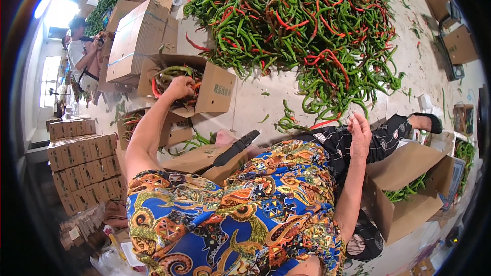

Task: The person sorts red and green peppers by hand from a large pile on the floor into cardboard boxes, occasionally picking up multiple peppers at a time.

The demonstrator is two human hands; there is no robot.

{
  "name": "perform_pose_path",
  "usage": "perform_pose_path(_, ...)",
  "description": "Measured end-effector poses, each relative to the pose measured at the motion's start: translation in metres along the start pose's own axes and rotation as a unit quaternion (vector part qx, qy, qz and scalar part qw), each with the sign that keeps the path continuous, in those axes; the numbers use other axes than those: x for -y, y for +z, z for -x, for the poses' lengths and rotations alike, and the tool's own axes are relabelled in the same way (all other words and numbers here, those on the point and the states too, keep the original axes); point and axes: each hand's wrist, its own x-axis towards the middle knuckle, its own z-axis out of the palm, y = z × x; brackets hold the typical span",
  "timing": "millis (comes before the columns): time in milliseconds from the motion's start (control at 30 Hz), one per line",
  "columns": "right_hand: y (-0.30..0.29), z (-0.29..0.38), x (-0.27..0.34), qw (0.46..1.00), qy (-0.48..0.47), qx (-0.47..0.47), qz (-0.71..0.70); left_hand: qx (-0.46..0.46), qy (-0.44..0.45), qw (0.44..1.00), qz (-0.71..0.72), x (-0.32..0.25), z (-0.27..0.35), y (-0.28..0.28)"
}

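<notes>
My left hand (181, 87) reaches into an open cardboard box (217, 89) that holds dark, red and green chili peppers (172, 73); its fingers are bent at the peppers, and whether they grip one cannot be made out. My right hand (360, 130) is raised above my patterned trouser leg, palm partly turned up, fingers slightly curled, with no pepper clearly in it. Just beyond it lies the near edge of a large heap of long green and red chili peppers (299, 27) on the pale floor. A red pepper (325, 122) lies left of my right hand.
An open box with green peppers (406, 191) stands at my right. Another pepper box (174, 128) sits below the left one. Strapped flat cardboard (132, 42) and stacked closed boxes (86, 157) are at the left. A person (82, 59) sits at the upper left.
</notes>
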Motion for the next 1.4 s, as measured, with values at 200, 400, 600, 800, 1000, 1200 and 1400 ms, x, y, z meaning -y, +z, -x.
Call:
perform_pose_path(200, 0.001, 0.002, 0.006, 1.000, 0.007, -0.005, 0.005, -0.234, -0.015, 0.963, -0.134, -0.011, -0.002, 0.001)
perform_pose_path(400, 0.003, 0.002, 0.004, 1.000, 0.008, 0.000, 0.008, -0.328, 0.062, 0.941, -0.058, 0.015, -0.012, -0.016)
perform_pose_path(600, 0.005, 0.002, 0.003, 1.000, 0.001, -0.008, 0.023, 0.007, -0.043, 0.946, -0.321, 0.006, 0.007, 0.016)
perform_pose_path(800, 0.002, 0.003, 0.004, 0.998, -0.014, -0.016, 0.061, 0.138, 0.101, 0.983, -0.066, -0.013, -0.005, -0.015)
perform_pose_path(1000, 0.010, 0.004, 0.002, 0.991, -0.026, -0.018, 0.133, -0.240, 0.023, 0.953, -0.186, 0.030, -0.040, -0.028)
perform_pose_path(1200, 0.010, 0.007, 0.004, 0.986, -0.041, -0.029, 0.161, -0.107, -0.257, 0.951, -0.132, 0.068, -0.032, -0.022)
perform_pose_path(1400, 0.002, 0.011, 0.011, 0.977, -0.043, -0.053, 0.203, -0.158, -0.333, 0.924, -0.102, 0.053, -0.056, -0.021)
